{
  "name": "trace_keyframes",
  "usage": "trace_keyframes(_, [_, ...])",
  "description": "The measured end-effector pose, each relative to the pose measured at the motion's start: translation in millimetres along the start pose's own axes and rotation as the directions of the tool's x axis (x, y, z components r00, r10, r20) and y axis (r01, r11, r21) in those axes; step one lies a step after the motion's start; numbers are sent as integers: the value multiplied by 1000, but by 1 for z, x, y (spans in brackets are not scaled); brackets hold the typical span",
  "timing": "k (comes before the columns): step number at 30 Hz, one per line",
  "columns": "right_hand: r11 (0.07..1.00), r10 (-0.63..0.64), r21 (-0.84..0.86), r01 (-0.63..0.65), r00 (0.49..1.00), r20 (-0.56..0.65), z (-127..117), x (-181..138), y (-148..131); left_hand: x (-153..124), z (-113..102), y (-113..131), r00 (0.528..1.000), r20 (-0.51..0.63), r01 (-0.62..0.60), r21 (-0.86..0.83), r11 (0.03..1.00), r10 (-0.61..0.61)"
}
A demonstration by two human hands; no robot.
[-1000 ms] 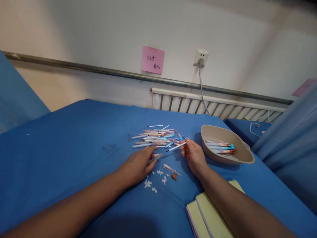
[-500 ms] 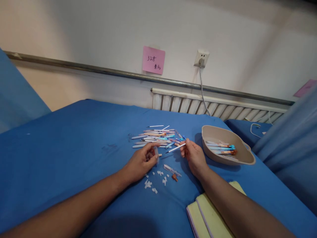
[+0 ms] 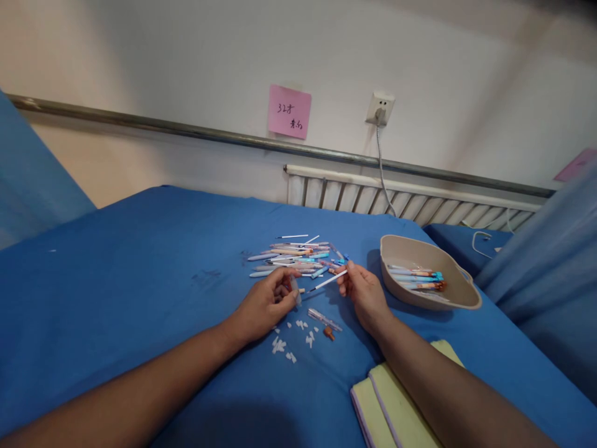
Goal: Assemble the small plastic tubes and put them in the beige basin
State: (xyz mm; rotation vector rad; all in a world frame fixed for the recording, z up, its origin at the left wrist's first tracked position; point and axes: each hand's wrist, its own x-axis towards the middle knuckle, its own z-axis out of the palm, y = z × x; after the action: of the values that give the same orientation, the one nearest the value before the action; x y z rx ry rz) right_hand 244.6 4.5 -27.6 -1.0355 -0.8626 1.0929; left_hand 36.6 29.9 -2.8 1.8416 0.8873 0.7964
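Observation:
My right hand (image 3: 366, 294) pinches a white pen refill (image 3: 329, 282) by its rear end, with the dark tip pointing left and slightly down. My left hand (image 3: 265, 306) is closed on a pen barrel (image 3: 295, 291); a clear section and a peach-coloured end show past the fingers, and the rest is hidden. A small gap separates the refill's tip from that barrel. Behind both hands lies a pile of pen parts and refills (image 3: 289, 255). In front are a clear patterned tube (image 3: 325, 320), a brown pen topper (image 3: 329, 333) and several small white pieces (image 3: 278, 346).
A beige basket (image 3: 459, 292) holding several pens stands to the right. Near my right forearm lies a folded yellow cloth (image 3: 387, 404). Blue fabric (image 3: 116, 261) covers the table. At the back are a radiator (image 3: 345, 193), a metal rail and a plugged-in cable (image 3: 382, 174).
The refill in my right hand has shifted a little to the left, its tip closer to the barrel in my left hand. My left hand has hardly moved.

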Motion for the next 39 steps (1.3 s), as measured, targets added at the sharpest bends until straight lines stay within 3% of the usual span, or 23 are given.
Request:
trace_keyframes(9, [1000, -12, -13, 12, 1000, 9, 0, 0, 0, 1, -10, 4, 1000, 2, 2, 242, 970, -3])
trace_keyframes(16, [1000, 7, -24, -7, 1000, 6, 0, 1, 0, 1, -8, 5, 1000, 3, -6, 218, 976, 6])
trace_keyframes(20, [1000, 5, -5, -5, 1000, 13, -1, 1, 1, 7, -21, 5, 980, -201, 25, 97, 995, -5])
trace_keyframes(25, [999, -1, -48, 1, 1000, -6, -1, 2, 1, 21, -53, -4, 878, -471, 45, -87, 995, -81])
trace_keyframes(30, [956, -102, -272, 110, 994, 45, -2, -1, 0, 24, -67, -16, 821, -548, 84, -159, 984, -159])
trace_keyframes(34, [871, -201, -423, 250, 967, 159, 0, -8, -2, 19, -62, -23, 856, -491, 122, -108, 987, -159])
trace_keyframes(39, [854, -199, -436, 284, 952, 232, 5, -16, 1, 16, -53, -30, 924, -360, 147, 20, 989, -131])
